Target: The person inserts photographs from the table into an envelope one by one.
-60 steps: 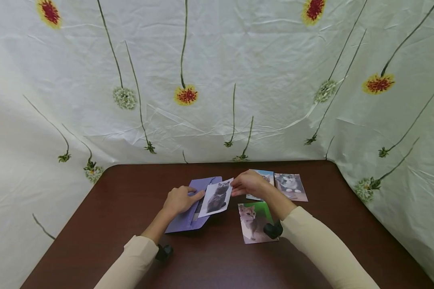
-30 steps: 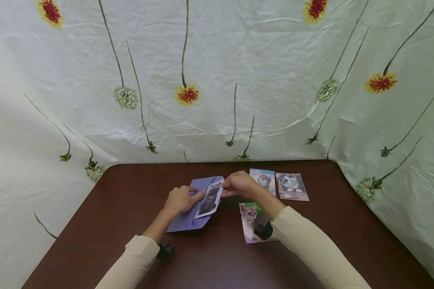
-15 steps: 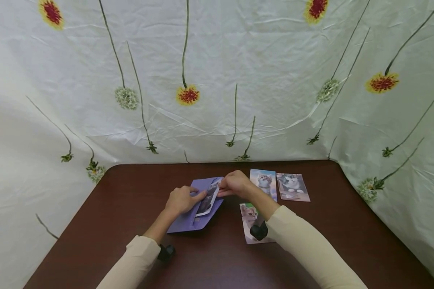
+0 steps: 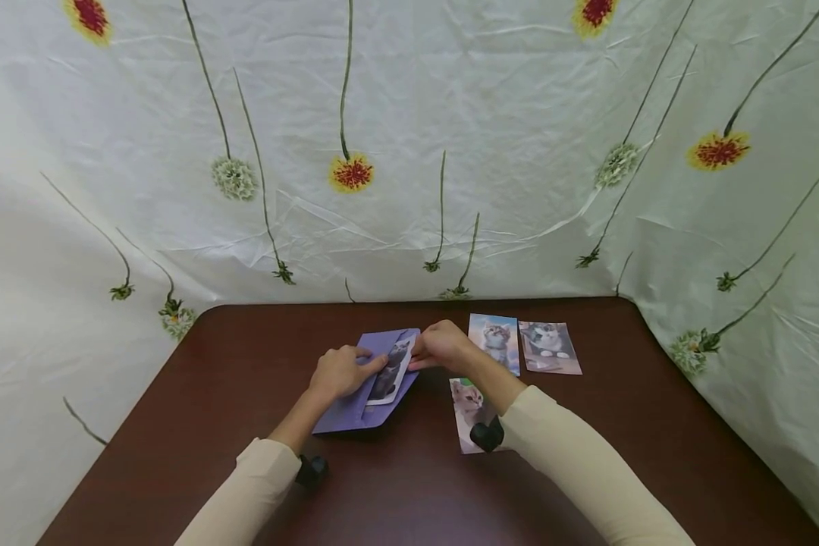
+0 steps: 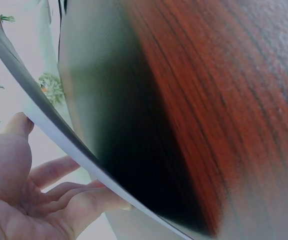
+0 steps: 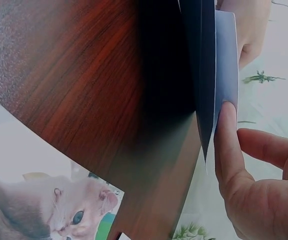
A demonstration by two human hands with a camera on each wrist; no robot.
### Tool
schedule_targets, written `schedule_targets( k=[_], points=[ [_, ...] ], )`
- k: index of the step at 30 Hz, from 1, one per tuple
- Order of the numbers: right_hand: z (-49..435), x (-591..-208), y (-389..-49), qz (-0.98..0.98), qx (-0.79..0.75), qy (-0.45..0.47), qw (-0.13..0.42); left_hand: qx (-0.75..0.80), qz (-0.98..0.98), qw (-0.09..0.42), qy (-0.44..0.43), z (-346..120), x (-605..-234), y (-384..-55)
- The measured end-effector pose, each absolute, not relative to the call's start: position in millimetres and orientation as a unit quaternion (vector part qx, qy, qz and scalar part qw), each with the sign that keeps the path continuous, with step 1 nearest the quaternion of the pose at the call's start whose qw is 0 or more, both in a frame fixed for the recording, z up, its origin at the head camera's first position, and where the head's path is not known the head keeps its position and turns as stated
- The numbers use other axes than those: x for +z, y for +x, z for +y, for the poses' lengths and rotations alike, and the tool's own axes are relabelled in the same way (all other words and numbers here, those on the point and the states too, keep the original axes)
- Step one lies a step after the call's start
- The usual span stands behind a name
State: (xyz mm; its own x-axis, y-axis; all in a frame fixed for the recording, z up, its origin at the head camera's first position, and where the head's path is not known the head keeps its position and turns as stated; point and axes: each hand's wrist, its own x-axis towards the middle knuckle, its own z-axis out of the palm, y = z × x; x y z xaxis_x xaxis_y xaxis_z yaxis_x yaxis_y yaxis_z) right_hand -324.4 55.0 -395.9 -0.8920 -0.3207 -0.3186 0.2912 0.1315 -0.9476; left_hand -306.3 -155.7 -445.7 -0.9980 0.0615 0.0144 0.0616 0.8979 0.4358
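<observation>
My left hand (image 4: 340, 373) grips a purple envelope (image 4: 344, 415) by its left side, thumb across the front and fingers beneath. In the left wrist view, the envelope's thin edge (image 5: 70, 144) runs between thumb and fingers. A white-bordered photo of a grey cat (image 4: 387, 378) lies partly tucked into the envelope's opening, its left part hidden under the flap. My right hand (image 4: 445, 346) pinches the photo's right edge between thumb and fingers. From the right wrist, a fingertip (image 6: 227, 112) presses along the pale sheet beside the envelope.
Several cat photos lie at the right: a kitten on blue (image 4: 497, 341), a grey-and-white cat (image 4: 550, 347), and a tan kitten (image 4: 467, 409) partly under my right forearm. The dark wooden table (image 4: 246, 364) meets a flowered white cloth (image 4: 409, 114) at the back.
My right hand has moved left, sliding the grey cat photo further into the envelope's opening. The blue kitten photo has come into fuller view. My left hand has kept its place.
</observation>
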Motion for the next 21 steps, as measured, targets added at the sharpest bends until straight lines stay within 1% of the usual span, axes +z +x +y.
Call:
schedule_targets(
  k=[8,21],
  points=[
    [46.0,-405.3,-323.0,0.710,-0.667,-0.003,0.224,-0.231,-0.972,-0.009,-0.028,-156.0,-444.6,-307.2],
    [35.8,-409.5,-325.1,0.713,-0.668,0.018,0.213,-0.234,-0.972,-0.017,-0.021,-156.4,-445.4,-308.1]
  ],
)
